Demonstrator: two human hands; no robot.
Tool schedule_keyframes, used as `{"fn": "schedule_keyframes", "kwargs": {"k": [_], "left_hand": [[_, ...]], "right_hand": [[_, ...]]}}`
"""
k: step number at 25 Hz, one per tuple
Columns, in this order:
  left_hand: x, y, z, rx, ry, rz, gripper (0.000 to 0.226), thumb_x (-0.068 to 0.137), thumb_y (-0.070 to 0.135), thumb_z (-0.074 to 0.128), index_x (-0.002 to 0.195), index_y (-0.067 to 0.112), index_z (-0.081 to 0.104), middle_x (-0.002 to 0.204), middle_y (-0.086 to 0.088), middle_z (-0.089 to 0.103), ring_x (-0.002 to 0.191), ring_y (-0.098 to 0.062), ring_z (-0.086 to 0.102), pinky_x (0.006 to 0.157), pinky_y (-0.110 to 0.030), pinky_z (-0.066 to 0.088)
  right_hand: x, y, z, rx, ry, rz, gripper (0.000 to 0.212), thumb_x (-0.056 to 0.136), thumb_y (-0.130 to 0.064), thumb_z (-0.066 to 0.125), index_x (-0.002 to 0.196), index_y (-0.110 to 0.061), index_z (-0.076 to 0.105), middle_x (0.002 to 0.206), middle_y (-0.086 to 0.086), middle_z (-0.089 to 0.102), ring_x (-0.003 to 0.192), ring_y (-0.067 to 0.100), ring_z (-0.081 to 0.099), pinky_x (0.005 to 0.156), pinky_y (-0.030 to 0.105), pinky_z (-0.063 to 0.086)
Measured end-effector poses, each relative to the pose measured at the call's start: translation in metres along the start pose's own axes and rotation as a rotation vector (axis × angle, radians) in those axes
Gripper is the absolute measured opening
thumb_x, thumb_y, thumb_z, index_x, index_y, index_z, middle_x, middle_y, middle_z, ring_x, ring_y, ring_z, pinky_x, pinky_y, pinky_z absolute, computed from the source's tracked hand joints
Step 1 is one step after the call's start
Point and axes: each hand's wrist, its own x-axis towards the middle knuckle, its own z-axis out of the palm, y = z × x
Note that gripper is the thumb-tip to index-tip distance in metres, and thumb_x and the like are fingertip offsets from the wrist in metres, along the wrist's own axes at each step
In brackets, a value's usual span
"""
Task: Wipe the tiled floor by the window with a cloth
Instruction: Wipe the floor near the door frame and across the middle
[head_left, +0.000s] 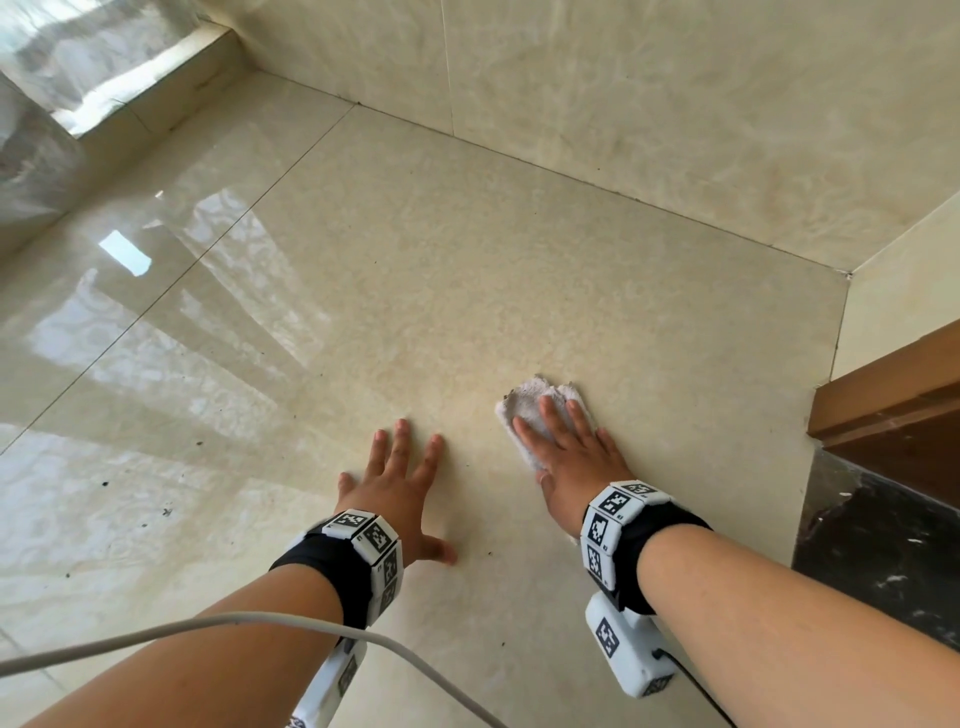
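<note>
A small white cloth (530, 402) lies flat on the cream tiled floor (441, 291), right of centre. My right hand (569, 452) presses on it with straight, spread fingers, covering its near half. My left hand (397, 483) rests flat on the bare tile about a hand's width to the left of the cloth, fingers spread. Both wrists wear black bands with white marker blocks.
A tiled wall (649, 104) rises behind the floor. A low sill (156, 88) under the window runs at the upper left. A brown wooden frame (893, 405) and a dark threshold (883, 551) stand at the right. A grey cable (249, 623) crosses my left forearm. Dark specks (166, 512) dot the left tiles.
</note>
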Motion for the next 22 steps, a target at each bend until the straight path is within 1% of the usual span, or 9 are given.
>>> {"fn": "schedule_keyframes", "kwargs": {"k": [2,5,9,11,15,22], "left_hand": [[-0.003,0.002,0.004,-0.022,0.002,-0.016,0.137,0.063,0.073,0.073,0.146,0.038,-0.031,0.151,-0.002,-0.044,0.145,-0.026,-0.029,0.117,-0.060,0.016],[-0.007,0.007,0.008,-0.046,-0.003,-0.030,0.137,0.063,0.073,0.073,0.146,0.038,-0.030,0.151,-0.002,-0.044,0.145,-0.026,-0.029,0.117,-0.060,0.015],[-0.014,0.012,0.012,-0.083,-0.007,-0.058,0.137,0.064,0.071,0.074,0.146,0.037,-0.030,0.151,-0.002,-0.044,0.145,-0.026,-0.029,0.117,-0.060,0.015],[-0.017,0.016,0.014,-0.093,-0.009,-0.068,0.137,0.065,0.071,0.074,0.146,0.037,-0.030,0.151,-0.002,-0.044,0.145,-0.027,-0.029,0.117,-0.061,0.015],[-0.018,0.024,0.019,-0.120,-0.010,-0.078,0.137,0.065,0.071,0.074,0.146,0.037,-0.031,0.150,-0.002,-0.045,0.144,-0.027,-0.030,0.117,-0.061,0.013],[-0.011,0.023,0.015,-0.118,0.003,-0.080,0.137,0.065,0.071,0.073,0.144,0.038,-0.034,0.148,-0.001,-0.047,0.144,-0.027,-0.031,0.117,-0.061,0.013]], "right_hand": [[0.005,0.012,-0.004,0.016,0.024,0.050,0.073,0.101,-0.017,0.034,0.150,-0.046,-0.013,0.155,-0.011,-0.033,0.145,0.018,-0.027,0.119,0.041,-0.001],[0.011,0.035,-0.008,0.047,0.075,0.139,0.067,0.102,-0.025,0.031,0.152,-0.043,-0.009,0.158,-0.009,-0.028,0.146,0.019,-0.023,0.119,0.043,0.005],[0.020,0.055,-0.016,0.086,0.095,0.212,0.064,0.103,-0.030,0.032,0.152,-0.042,-0.008,0.159,-0.008,-0.025,0.147,0.021,-0.021,0.119,0.044,0.006],[0.023,0.058,-0.017,0.076,0.096,0.204,0.064,0.103,-0.031,0.032,0.152,-0.041,-0.007,0.159,-0.007,-0.025,0.147,0.021,-0.020,0.119,0.044,0.005],[0.027,0.068,-0.017,-0.029,0.144,0.142,0.063,0.103,-0.038,0.030,0.152,-0.040,-0.010,0.158,-0.006,-0.028,0.146,0.021,-0.024,0.118,0.042,-0.003],[0.038,0.063,-0.014,-0.041,0.146,0.089,0.065,0.102,-0.043,0.026,0.150,-0.040,-0.017,0.155,-0.006,-0.034,0.143,0.023,-0.030,0.117,0.044,-0.006]]}}
